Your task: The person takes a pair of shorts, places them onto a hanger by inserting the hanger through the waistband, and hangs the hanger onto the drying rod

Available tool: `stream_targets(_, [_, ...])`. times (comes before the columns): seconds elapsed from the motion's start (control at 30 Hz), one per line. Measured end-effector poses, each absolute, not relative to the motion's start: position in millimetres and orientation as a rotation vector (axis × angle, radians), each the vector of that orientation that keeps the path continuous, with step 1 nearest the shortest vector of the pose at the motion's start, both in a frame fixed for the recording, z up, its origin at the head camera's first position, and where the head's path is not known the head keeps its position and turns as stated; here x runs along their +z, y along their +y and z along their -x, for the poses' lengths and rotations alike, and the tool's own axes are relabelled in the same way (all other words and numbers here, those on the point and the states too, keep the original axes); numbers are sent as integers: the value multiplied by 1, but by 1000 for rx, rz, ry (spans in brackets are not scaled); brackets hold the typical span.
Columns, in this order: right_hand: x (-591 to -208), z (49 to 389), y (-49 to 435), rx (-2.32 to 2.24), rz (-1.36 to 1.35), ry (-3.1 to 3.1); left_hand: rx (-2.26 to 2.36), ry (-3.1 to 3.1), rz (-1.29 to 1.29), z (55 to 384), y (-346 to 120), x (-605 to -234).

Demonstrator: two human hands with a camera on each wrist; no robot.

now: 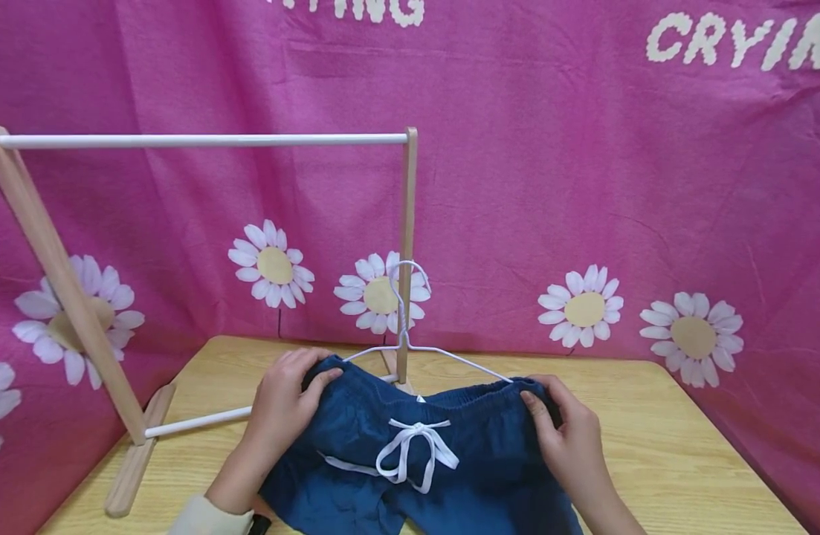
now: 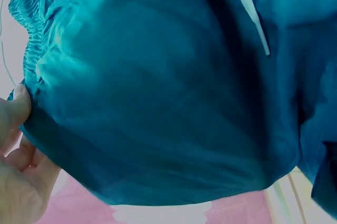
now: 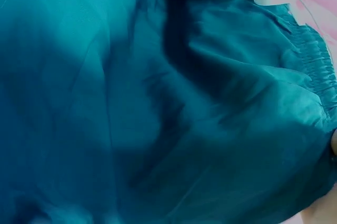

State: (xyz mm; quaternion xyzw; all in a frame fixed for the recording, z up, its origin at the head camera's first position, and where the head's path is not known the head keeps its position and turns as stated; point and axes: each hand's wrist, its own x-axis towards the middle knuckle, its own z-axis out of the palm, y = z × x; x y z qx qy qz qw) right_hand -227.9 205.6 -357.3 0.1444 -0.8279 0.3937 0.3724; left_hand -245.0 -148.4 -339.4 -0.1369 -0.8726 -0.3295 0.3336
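Note:
Dark blue shorts (image 1: pixel 476 461) with an elastic waistband and a white drawstring (image 1: pixel 419 446) tied in a bow hang between both hands. My left hand (image 1: pixel 282 405) pinches the left end of the waistband, thumb in front. At the right end, my right hand (image 1: pixel 570 435) grips the waistband the same way. A white hanger (image 1: pixel 443 351) stands up out of the waist opening, its hook upward and its two arms running to the corners under my hands. Its lower part is hidden by the fabric. In the left wrist view, the shorts (image 2: pixel 158 103) fill most of the picture.
A wooden rack with a white top rail (image 1: pixel 202 141) stands at the left and back of the wooden table (image 1: pixel 677 453). Its right post (image 1: pixel 408 223) rises just behind the hanger hook. A pink cloth (image 1: pixel 517 186) with printed daisies hangs behind.

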Motion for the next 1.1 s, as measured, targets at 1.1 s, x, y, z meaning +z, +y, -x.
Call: stream_targets(1.1, [-351, 225, 231, 1014, -346, -2142, -1071, -2322, 282, 239, -160, -348])
